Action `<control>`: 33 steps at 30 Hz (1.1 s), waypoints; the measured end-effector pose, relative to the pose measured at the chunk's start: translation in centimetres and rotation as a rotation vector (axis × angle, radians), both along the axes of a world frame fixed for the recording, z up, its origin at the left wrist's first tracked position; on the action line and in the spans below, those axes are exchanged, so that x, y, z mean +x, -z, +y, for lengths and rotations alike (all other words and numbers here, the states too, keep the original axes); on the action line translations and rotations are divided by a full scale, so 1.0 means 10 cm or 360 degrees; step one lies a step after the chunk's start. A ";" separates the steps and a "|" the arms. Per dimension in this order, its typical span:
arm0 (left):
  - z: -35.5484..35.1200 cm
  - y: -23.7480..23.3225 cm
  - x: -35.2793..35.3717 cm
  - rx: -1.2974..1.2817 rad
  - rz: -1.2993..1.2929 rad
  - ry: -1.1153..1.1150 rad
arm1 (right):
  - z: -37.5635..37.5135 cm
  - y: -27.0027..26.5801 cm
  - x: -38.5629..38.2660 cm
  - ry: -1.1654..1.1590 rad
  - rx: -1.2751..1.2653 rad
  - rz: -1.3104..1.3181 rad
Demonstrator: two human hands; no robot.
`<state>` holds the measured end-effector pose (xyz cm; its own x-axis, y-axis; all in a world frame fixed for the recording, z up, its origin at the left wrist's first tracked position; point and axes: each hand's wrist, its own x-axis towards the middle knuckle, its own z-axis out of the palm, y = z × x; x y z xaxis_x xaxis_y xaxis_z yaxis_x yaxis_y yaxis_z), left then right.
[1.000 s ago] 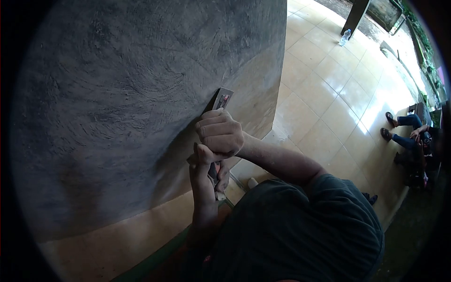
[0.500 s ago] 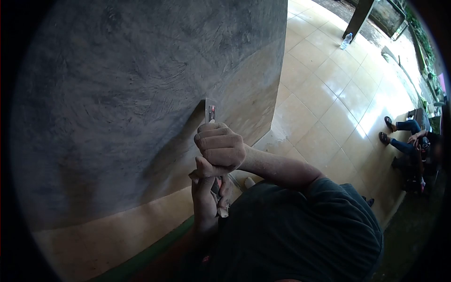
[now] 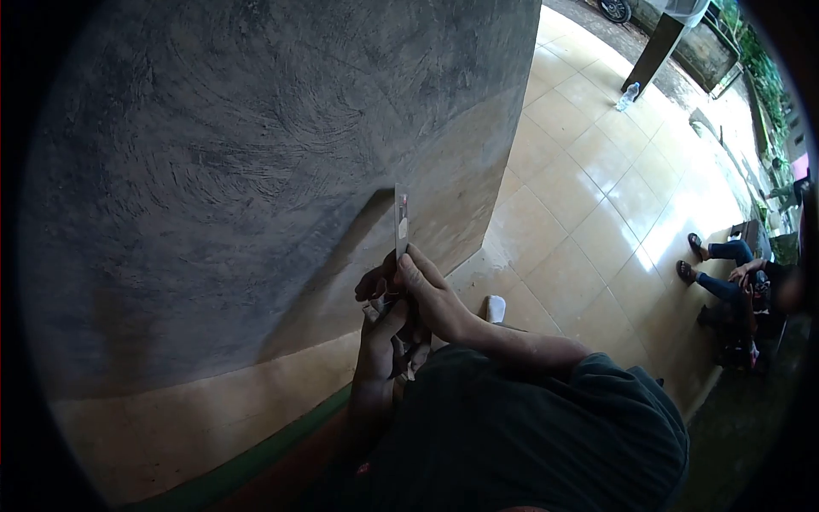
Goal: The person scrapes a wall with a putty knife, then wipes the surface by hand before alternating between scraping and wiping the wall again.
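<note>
A person stands close to a grey plastered wall (image 3: 213,171), holding a scraper (image 3: 401,224) in both hands in front of it. The flat blade is seen edge-on and stands upright just off the plaster, throwing a dark shadow onto the wall to its left. Whether the blade touches the wall cannot be told.

The right hand (image 3: 431,299) is uppermost, its grip clamped on the scraper just under the blade, with the fingertips pressed to the metal. The left hand (image 3: 384,328) sits directly below and touches the right. Its grip is closed around the tool's lower end, which is mostly hidden by the fingers. Both forearms rise from a dark shirt (image 3: 529,427) at the bottom of the view.

Swirled trowel marks cover the wall's grey part. Below it the wall carries a tan band (image 3: 213,410), and a green strip (image 3: 256,461) runs along its foot.

Right of the wall's corner lies a glossy tiled floor (image 3: 597,171). A small white object (image 3: 495,307) rests on it near the corner. Well away from the wall a plastic bottle (image 3: 627,96) stands beside a dark post (image 3: 661,43). Another person (image 3: 734,273) in jeans sits at the floor's far edge, legs stretched toward the wall.
</note>
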<state>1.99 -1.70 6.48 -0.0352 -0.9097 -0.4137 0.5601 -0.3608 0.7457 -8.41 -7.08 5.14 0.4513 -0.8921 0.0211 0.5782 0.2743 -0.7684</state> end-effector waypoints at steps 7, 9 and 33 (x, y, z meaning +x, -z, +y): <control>-0.24 -0.14 -0.14 -0.0353 0.0031 0.0273 | -0.21 -0.10 -0.07 0.0270 -0.0121 0.0470; -0.35 -0.05 -0.14 -0.0313 0.0010 0.0269 | -0.34 -0.08 -0.09 0.0295 -0.0140 0.0436; -0.13 -0.07 0.15 -0.0086 0.0246 0.0445 | -0.66 -0.43 0.09 0.1199 -0.2386 0.0276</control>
<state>3.49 -2.96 7.17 -0.3454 -0.8766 -0.3351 0.5530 -0.4787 0.6820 -7.55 -13.71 9.41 0.0524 -0.1361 0.9893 0.1177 -0.9829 -0.1415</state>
